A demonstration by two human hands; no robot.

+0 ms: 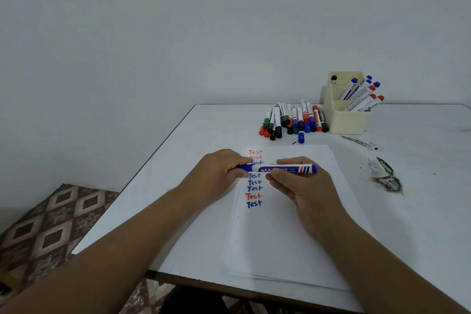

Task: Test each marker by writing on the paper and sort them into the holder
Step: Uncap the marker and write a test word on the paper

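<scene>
A blue marker (pixel 293 169) lies level above the white paper (pixel 293 224), held between both hands. My left hand (pixel 219 173) grips its blue cap end on the left. My right hand (pixel 300 186) pinches the barrel from below. The paper carries a column of "Test" words in red and blue. A pile of several capped markers (pixel 293 120) lies at the back of the table. The cream holder (pixel 348 115) stands to their right with several blue and red markers leaning in it.
The white table (pixel 178 211) has a dark scuffed stain (pixel 387 178) to the right of the paper. A loose blue cap (pixel 301 137) lies in front of the pile. A patterned floor (pixel 51 224) shows off the table's left edge.
</scene>
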